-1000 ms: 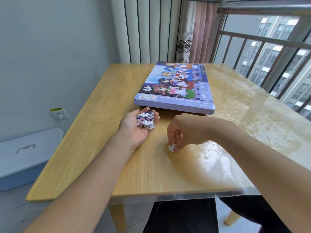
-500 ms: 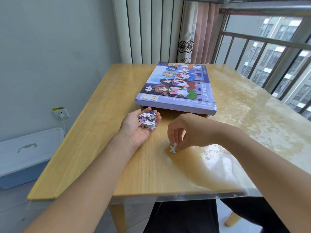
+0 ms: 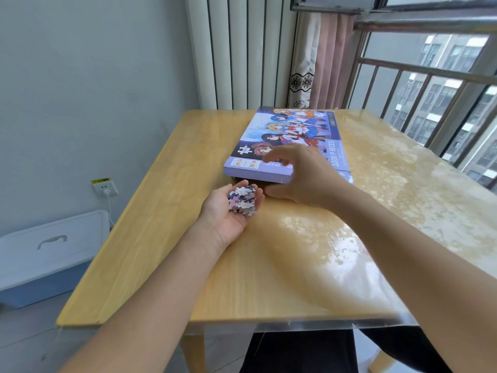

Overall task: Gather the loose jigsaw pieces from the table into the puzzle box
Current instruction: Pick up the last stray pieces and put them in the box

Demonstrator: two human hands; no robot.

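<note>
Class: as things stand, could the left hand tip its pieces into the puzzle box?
Probably not yet: the left hand cups the pieces right before the puzzle box, but its lid looks closed; the right hand is at its near edge.

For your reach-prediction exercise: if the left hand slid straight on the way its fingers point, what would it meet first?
Probably the near edge of the puzzle box, just beyond the left hand cupping jigsaw pieces; depth is uncertain.
</note>
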